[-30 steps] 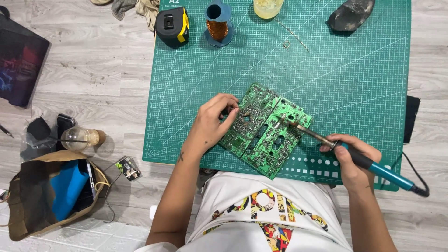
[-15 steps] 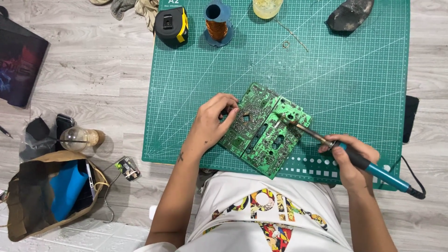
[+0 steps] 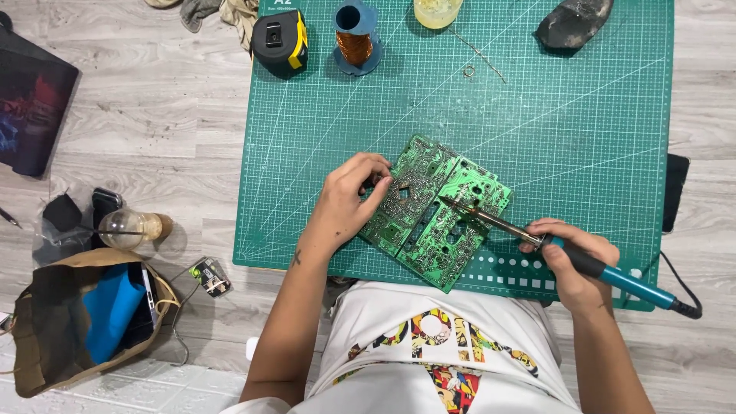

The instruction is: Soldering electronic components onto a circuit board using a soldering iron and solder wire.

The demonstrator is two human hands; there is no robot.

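A green circuit board [image 3: 437, 211] lies tilted on the green cutting mat [image 3: 537, 130], solder side up. My left hand [image 3: 349, 203] grips the board's left edge, fingers curled over it. In my right hand [image 3: 571, 257] is a blue-handled soldering iron [image 3: 606, 272]; its metal tip rests on the middle of the board. The iron's black cord trails off to the right.
At the mat's far edge stand a black and yellow tape measure [image 3: 280, 42], a spool of copper wire [image 3: 355, 38], a yellowish jar [image 3: 438, 11] and a dark lump [image 3: 573, 23]. On the wooden floor at left: a brown bag [image 3: 77, 322], a glass bulb [image 3: 126, 228], a dark book [image 3: 31, 115].
The soldering iron's tip has shifted slightly along the board. My left hand keeps its hold on the board's edge.
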